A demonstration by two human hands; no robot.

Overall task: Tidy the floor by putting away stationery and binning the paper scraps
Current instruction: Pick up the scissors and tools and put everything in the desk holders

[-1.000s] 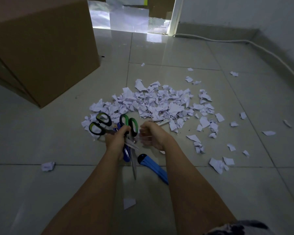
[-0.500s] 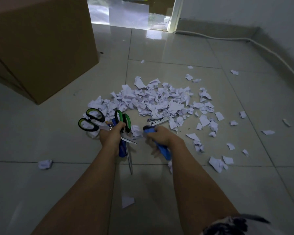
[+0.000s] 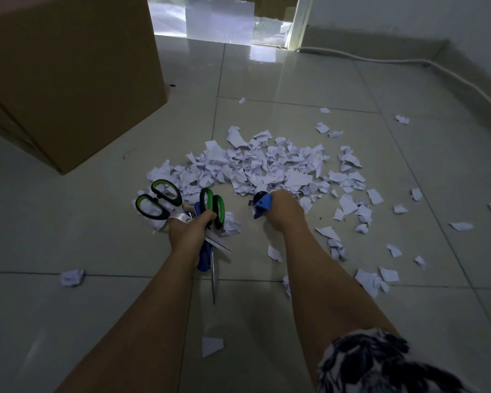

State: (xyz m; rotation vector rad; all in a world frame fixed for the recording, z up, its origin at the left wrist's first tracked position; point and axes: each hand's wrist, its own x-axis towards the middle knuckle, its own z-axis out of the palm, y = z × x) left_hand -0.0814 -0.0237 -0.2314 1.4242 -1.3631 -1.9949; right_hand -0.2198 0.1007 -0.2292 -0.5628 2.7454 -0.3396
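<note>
One large cardboard box (image 3: 68, 78) standing on the tiled floor (image 3: 437, 171), up and to the left of the paper heap. One broad heap of torn white paper scraps (image 3: 255, 165) at the middle of the floor, with loose scraps strewn to its right and near side, too many to count; one crumpled ball (image 3: 72, 277) lying well apart, down-left of the heap. Two pairs of scissors at the heap's near-left edge, one with black-and-green handles (image 3: 158, 199) pointing left, one with green handles (image 3: 214, 205), both clamped in the left hand (image 3: 189, 234) with a blue item (image 3: 204, 260), blades pointing down toward the person. One blue tool (image 3: 262, 204) at the heap's near edge, right hand (image 3: 282, 211) closed around it.
</note>
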